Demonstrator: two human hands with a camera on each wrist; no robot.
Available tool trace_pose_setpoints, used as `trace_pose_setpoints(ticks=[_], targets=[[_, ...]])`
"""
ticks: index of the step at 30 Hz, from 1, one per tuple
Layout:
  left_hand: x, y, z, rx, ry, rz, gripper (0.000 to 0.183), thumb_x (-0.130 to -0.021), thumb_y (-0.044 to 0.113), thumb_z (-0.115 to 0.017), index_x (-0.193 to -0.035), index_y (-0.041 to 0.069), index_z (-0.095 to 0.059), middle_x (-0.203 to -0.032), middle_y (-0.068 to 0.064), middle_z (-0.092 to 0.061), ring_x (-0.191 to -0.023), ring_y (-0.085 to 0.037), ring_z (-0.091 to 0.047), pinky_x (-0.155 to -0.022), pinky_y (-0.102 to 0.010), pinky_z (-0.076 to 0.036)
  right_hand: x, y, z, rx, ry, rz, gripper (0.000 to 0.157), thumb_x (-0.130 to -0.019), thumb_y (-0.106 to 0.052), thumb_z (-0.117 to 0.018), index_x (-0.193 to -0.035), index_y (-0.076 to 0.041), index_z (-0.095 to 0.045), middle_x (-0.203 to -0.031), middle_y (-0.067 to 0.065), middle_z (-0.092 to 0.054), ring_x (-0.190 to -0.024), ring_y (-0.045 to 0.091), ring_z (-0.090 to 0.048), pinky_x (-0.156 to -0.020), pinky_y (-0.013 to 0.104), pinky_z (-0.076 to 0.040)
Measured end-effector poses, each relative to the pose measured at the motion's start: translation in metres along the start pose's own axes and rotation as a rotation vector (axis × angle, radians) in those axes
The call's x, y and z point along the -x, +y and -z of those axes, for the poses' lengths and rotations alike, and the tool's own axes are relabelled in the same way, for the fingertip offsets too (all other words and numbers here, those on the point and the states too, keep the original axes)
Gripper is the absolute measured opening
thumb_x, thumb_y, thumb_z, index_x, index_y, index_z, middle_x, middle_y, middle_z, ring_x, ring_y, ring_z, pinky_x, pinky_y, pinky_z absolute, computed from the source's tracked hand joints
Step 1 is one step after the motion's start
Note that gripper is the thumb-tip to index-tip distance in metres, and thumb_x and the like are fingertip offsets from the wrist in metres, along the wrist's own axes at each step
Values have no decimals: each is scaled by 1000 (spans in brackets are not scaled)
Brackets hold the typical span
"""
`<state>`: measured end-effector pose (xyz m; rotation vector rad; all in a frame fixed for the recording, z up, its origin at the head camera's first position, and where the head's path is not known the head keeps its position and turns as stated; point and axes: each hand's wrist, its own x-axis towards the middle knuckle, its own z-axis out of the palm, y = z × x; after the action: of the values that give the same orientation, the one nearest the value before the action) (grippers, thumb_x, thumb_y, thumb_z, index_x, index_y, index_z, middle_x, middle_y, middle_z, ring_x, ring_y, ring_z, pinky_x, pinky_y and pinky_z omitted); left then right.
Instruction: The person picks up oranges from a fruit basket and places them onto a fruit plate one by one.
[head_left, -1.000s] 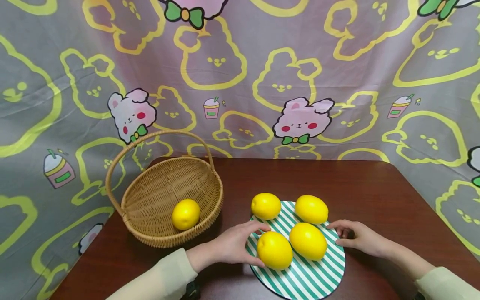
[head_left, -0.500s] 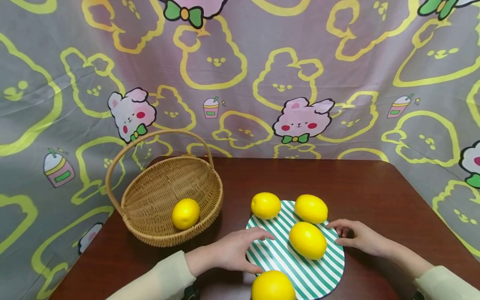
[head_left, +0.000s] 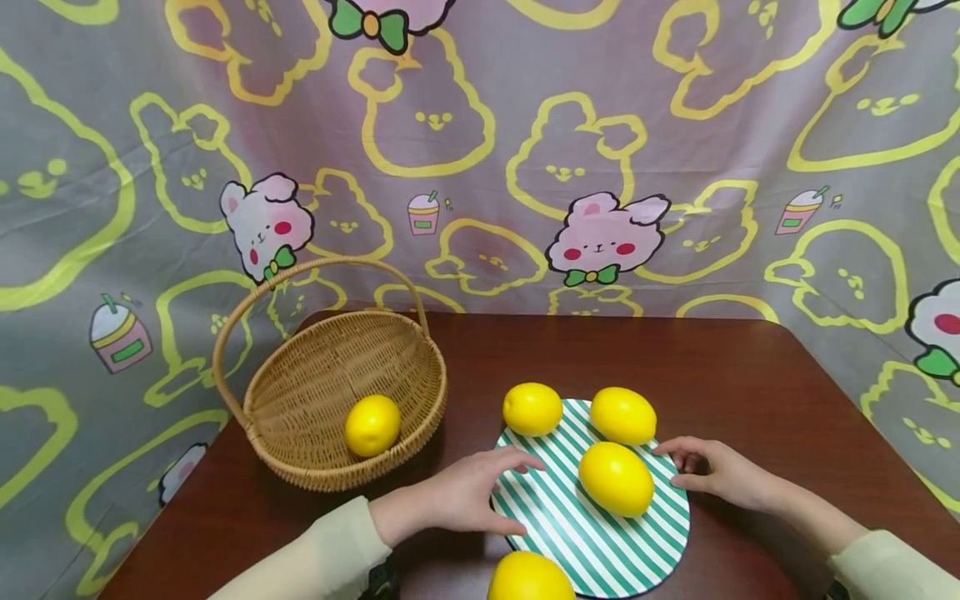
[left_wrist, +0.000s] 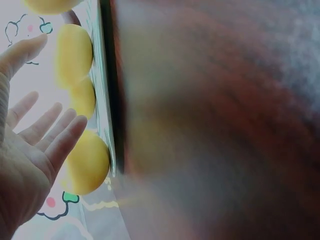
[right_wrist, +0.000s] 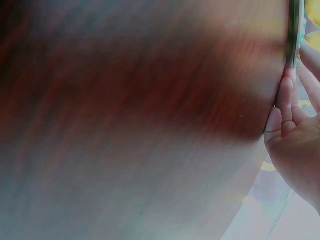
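Observation:
A lemon point(head_left: 531, 579) lies at the bottom edge of the head view, partly cut off, in front of a round green-and-white striped board point(head_left: 600, 562). Over the board's left side my left hand point(head_left: 468, 492) is spread, thumb and fingers apart, holding nothing; the left wrist view shows this open palm point(left_wrist: 30, 165) too. Three other lemons stay on the board: one back left point(head_left: 532, 409), one back right point(head_left: 623, 416) and one nearer the middle point(head_left: 616, 480). At the right rim, my right hand point(head_left: 720, 475) touches the edge with loosely bent fingers.
A wicker basket point(head_left: 315, 367) with a tall handle stands at the left, tilted toward me, with one lemon point(head_left: 372, 426) inside. The brown table point(head_left: 720, 367) ends at a printed cloth backdrop point(head_left: 480, 100).
The lemon beside my left hand has come off the board toward the front edge, then moved slightly left. My left hand has lost contact with it and stays nearby. My right hand has kept still.

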<state>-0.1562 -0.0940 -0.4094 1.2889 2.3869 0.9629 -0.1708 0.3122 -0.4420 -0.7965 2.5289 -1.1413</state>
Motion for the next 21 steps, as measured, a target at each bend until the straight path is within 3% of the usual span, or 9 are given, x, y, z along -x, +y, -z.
trace_pose_setpoints(ticks=[21], targets=[[3,1,4,24,19,15,63,-82,32,-79,-136,18,-50,-128,0,-56,-115,-12,-54,-81,-22,-50,1,0,0,20,10,7,39,-90,-17,-70,-124,-1,-59,-89,-4,-54,-76,10,-51,-64,23,-45]])
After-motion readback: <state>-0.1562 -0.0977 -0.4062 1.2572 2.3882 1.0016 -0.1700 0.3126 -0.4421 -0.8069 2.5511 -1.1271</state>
